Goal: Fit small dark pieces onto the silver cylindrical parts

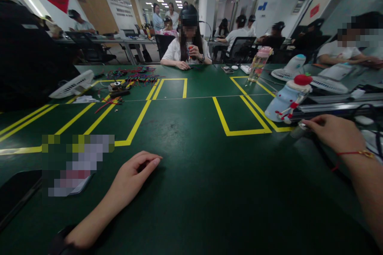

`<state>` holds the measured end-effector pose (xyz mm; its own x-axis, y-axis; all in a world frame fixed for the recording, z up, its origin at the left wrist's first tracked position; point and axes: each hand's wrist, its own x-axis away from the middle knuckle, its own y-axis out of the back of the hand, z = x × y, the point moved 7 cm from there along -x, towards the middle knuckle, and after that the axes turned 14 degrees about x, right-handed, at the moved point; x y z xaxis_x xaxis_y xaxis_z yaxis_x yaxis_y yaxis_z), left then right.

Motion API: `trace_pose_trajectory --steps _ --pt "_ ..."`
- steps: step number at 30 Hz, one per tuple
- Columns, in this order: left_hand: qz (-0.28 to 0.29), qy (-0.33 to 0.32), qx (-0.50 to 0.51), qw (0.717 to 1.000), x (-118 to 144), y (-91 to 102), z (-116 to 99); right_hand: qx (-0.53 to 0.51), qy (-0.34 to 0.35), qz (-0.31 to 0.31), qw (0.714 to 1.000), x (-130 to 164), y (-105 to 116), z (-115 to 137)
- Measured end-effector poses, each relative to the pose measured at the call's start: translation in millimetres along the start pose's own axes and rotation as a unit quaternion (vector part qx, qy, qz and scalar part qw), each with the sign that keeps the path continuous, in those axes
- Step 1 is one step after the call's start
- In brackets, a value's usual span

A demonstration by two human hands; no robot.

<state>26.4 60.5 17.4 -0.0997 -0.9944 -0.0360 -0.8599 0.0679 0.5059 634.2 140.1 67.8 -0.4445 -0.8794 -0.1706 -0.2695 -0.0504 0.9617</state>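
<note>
The left hand (136, 171) lies loosely curled and empty on the green table (191, 191), with bare mat all around it. Far right, the right hand (332, 131) pinches a small metal piece (297, 130) at the near edge of the yellow tape (248, 131), just beside the snowman bottle (287, 97).

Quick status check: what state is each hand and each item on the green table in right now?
Left hand: empty, resting on the green table, fingers loosely curled.
Right hand: fingers on a small metal object; grip unclear.
Snowman-shaped fan: leaning, tilted left.
Pink-lidded bottle: upright, lid on.
White desk fan: lying tilted on the table.
Coloured wires: loose heap.
</note>
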Motion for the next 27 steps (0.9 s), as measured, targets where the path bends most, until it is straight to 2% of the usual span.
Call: trace_pose_trajectory --steps 7,10,12,15,18,20,23,24,25,27 --pt "0.000 -0.011 -0.001 1.000 -1 -3.4 2 -0.095 0.010 0.018 0.995 -1 -6 -2" --pt "-0.006 -0.016 -0.004 1.000 -1 -4.4 4 -0.150 0.011 -0.016 0.989 16 -10 3" --pt "-0.012 -0.018 -0.006 1.000 -1 -4.0 5 -0.180 0.009 -0.060 0.982 32 -9 9" --pt "-0.021 -0.021 -0.006 1.000 -2 -3.3 3 -0.222 0.030 -0.137 0.965 64 4 31" --pt "-0.021 -0.027 -0.001 0.999 -6 -8.4 -4 -0.273 0.132 -0.164 0.939 112 30 87" --pt "-0.012 -0.040 0.005 0.999 -9 -17.5 -14 -0.316 0.239 -0.145 0.906 156 48 141" --pt "0.012 -0.074 0.021 0.997 -14 -37.0 -32 -0.441 0.444 -0.078 0.776 230 72 220" --pt "0.021 -0.087 0.028 0.996 -14 -43.5 -37 -0.463 0.485 -0.059 0.740 248 76 238" --pt "0.029 -0.098 0.036 0.994 -14 -49.4 -43 -0.475 0.511 -0.042 0.715 261 77 252" --pt "0.042 -0.118 0.053 0.991 -10 -58.8 -51 -0.498 0.512 -0.005 0.699 269 73 268"
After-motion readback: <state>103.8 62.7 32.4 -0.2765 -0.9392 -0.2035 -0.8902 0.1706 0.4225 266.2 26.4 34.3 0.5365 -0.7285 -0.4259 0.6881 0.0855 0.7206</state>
